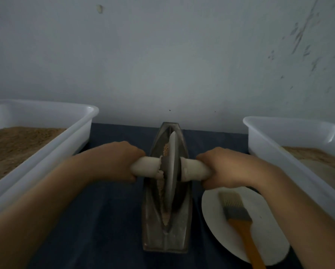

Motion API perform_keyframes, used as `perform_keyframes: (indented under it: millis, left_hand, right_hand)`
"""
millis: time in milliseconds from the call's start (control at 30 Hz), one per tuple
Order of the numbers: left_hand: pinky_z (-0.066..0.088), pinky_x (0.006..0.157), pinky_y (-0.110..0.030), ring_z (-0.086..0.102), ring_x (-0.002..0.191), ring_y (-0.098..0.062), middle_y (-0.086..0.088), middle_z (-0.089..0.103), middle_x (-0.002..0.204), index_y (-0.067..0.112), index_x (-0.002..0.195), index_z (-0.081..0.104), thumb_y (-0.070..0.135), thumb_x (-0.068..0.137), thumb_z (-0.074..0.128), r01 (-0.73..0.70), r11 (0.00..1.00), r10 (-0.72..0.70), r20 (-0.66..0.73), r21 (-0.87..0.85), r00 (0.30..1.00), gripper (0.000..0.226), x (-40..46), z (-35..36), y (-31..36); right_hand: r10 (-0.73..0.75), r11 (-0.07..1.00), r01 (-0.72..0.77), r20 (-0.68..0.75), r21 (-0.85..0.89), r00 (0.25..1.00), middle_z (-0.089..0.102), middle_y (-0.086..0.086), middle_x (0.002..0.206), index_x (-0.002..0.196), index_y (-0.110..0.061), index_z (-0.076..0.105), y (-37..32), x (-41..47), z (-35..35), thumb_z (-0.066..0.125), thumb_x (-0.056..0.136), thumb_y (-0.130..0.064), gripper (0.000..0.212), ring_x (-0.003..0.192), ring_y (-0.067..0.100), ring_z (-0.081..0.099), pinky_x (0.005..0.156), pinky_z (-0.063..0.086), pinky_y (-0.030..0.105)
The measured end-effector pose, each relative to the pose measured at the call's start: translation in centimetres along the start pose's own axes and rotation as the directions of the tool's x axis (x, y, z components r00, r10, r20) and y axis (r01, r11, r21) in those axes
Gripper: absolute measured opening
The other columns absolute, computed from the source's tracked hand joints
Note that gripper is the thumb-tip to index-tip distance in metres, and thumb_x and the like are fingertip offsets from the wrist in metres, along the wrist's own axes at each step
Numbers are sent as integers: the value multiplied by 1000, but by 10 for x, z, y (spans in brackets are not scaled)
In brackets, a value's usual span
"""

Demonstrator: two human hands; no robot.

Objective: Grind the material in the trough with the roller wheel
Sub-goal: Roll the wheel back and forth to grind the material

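Hands clamp the pale axle of the metal roller wheel: left hand and right hand curl round either end. It stands upright in the boat-shaped metal trough holding tan crumbs. Right of the trough, a bristle brush lies on a white plate.

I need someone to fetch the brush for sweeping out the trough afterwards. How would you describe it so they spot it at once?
Find the long metal trough in the middle of the dark blue cloth. Just to its right sits a round white plate, and the brush lies flat on it. It is the only thing with an orange handle and pale bristles.
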State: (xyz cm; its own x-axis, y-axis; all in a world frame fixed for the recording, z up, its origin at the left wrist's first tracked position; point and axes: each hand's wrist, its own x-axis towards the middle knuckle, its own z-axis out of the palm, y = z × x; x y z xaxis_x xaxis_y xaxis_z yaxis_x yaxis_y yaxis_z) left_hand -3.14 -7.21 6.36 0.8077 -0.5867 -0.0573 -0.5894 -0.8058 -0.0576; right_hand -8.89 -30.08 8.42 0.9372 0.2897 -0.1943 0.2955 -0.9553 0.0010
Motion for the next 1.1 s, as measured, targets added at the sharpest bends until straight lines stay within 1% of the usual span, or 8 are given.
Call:
perform_keyframes:
  millis: [100,200,367,500,633,833,967,1100]
  left_hand:
    - [41,75,-28,58,101,-17,3,60,109,27,108,47,34,81,63,85,996,-77,-187,39,979,33,17,14,-7]
    - [42,76,-31,57,101,-20,0,59,111,21,108,44,33,84,60,158,987,-143,-311,25,940,32,31,23,-10]
    - [37,82,-25,56,97,-15,3,59,107,21,108,44,32,85,60,176,975,-76,-542,135,837,30,38,32,-7]
    - [35,73,-25,58,98,-16,2,59,109,21,108,43,34,86,59,169,978,-97,-445,125,890,29,32,27,-6]
    - [34,72,-24,57,102,-16,3,59,112,26,110,46,36,82,63,139,984,-115,-193,114,974,34,21,12,-4]
    - [41,68,-12,56,86,-2,11,61,103,30,111,54,33,79,68,-6,999,16,239,-41,971,35,-5,-14,-1]
    - [45,65,-10,61,81,-2,9,65,95,30,103,56,33,77,68,-24,995,52,283,-100,958,29,-9,-17,-2]
    - [44,74,-19,58,88,-6,9,63,99,27,110,57,29,78,67,35,996,-19,183,-85,983,34,4,-6,-3]
  right_hand:
    - [41,999,-38,-235,16,971,57,-5,89,90,-24,47,10,20,13,62,82,-27,17,79,15,55,53,33,20]
    - [20,990,-88,-508,-110,861,60,0,101,100,-21,49,21,43,30,58,85,-26,18,88,21,55,65,29,30]
    - [37,986,-130,-619,-107,785,59,3,99,100,-17,50,25,55,40,59,84,-23,19,90,24,53,67,20,31]
    - [34,985,-114,-502,-130,864,59,1,98,101,-17,49,20,44,31,56,86,-22,17,89,22,56,65,24,29]
    - [80,997,-82,-187,-6,979,61,2,98,101,-17,55,7,23,8,63,83,-22,21,82,18,56,61,35,26]
    - [-30,1000,30,87,5,996,62,3,83,93,-13,63,-7,-10,-12,66,80,-19,15,71,12,56,51,36,17]
    - [-62,996,55,105,71,993,65,3,78,83,-14,62,-8,-16,-14,68,77,-19,10,68,13,60,56,42,22]
    - [-23,1000,23,13,19,1000,55,-6,75,80,-22,55,-1,4,-6,66,79,-22,11,69,10,54,51,37,19]
